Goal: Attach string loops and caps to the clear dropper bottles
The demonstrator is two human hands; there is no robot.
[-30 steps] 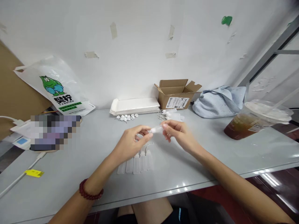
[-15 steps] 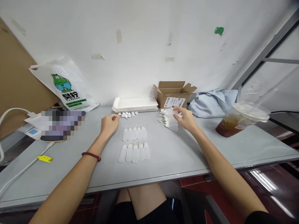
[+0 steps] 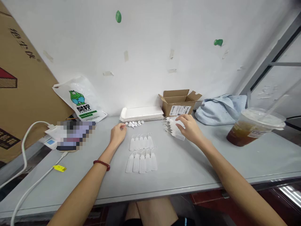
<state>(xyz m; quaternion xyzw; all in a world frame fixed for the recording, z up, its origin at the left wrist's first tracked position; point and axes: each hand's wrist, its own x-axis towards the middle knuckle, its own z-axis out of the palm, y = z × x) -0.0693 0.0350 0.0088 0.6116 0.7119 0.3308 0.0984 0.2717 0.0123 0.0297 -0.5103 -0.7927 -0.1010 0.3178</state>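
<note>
My left hand [image 3: 118,133] rests on the table with its fingers curled closed beside a small pile of white caps [image 3: 134,124]; what the fingers hold, if anything, is hidden. At the row of flat translucent squeeze bottles with thin looped straps [image 3: 175,129] on the right, my right hand [image 3: 189,128] hovers over the near ends, thumb and forefinger apart. Whether its fingertips touch a bottle I cannot tell. Between my hands lie two neat rows of similar bottles, the farther row [image 3: 141,143] and the nearer row [image 3: 142,162], their strap ends pointing toward the wall.
Along the wall stand a stack of white trays [image 3: 143,112], an open cardboard box [image 3: 176,108] and a light blue cloth bag [image 3: 218,110]. At the right is a plastic cup of drink with a straw [image 3: 246,133]. A phone [image 3: 77,135], white cable and plastic bag [image 3: 81,100] sit left.
The whole view has shifted, moving the scene slightly down and right. My right hand stays at the strapped bottles, its fingers a little more spread. My left hand remains curled by the caps.
</note>
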